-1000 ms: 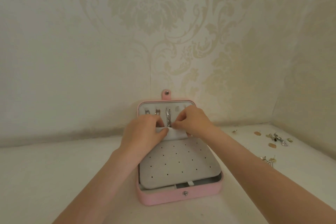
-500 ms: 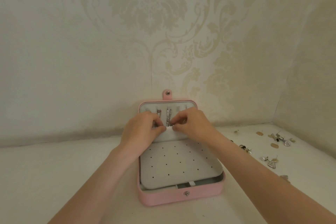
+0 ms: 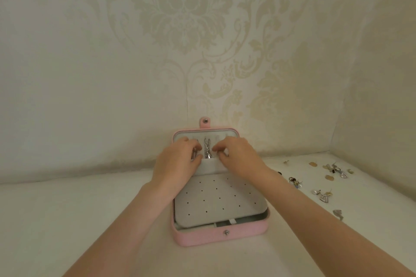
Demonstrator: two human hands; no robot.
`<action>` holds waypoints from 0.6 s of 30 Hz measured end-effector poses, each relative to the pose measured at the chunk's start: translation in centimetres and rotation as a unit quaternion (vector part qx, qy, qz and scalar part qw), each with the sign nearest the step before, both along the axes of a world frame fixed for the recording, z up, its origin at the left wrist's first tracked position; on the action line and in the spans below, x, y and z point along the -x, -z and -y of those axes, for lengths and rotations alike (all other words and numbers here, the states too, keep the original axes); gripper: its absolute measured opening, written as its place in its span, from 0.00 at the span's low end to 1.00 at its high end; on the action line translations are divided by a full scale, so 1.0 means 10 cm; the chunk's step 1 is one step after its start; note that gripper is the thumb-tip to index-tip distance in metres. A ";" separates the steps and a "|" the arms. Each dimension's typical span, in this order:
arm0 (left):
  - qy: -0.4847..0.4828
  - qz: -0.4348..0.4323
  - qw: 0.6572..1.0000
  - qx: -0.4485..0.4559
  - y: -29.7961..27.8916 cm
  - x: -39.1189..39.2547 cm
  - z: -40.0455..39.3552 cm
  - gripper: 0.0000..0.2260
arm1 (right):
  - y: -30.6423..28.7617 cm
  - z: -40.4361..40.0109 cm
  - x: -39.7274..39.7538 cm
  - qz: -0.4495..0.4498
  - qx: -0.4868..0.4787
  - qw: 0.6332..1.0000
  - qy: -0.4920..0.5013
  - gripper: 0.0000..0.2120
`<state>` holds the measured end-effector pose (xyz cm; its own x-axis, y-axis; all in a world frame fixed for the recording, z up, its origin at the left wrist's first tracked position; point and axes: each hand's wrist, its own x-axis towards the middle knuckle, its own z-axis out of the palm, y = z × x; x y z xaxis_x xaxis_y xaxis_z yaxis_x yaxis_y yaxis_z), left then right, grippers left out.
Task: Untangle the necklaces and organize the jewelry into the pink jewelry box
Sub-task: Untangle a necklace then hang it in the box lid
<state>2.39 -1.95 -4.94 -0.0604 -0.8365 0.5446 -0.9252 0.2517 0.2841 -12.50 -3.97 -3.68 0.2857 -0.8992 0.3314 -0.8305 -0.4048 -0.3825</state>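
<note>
Standing open on white tabletop (image 3: pixel 67 220), pink jewelry box (image 3: pixel 221 235) has lid against wall. Silver necklace chains (image 3: pixel 207 149) hang crossed inside lid, lower ends in white pocket (image 3: pixel 211 167). Left hand (image 3: pixel 177 162) and right hand (image 3: pixel 238 157) rest at pocket edge, each side of chains; fingers curled, grip cannot tell. Perforated white panel (image 3: pixel 220 202) covers base. Loose earrings (image 3: pixel 324 195) lie right, well apart.

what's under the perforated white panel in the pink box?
Mostly hidden. The perforated white panel covers the base of the pink jewelry box; only a narrow front gap shows a greyish interior and a small white tab. No jewelry can be made out beneath.
</note>
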 end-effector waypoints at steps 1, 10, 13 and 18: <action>0.002 0.003 1.000 0.002 0.00 0.01 -0.02 0.09 | -0.03 -0.03 0.04 0.023 0.004 1.000 0.011 0.15; 0.144 0.001 0.989 -0.018 -0.10 0.71 -0.42 0.10 | -0.33 -0.51 0.68 0.061 -0.097 0.993 0.028 0.11; 0.176 0.024 0.983 -0.047 -0.10 1.05 -0.54 0.09 | -0.29 -0.66 0.86 0.035 -0.130 0.990 0.038 0.12; 0.219 0.036 0.971 -0.092 0.02 1.27 -0.57 0.08 | -0.17 -0.83 1.20 0.041 -0.154 0.986 0.049 0.10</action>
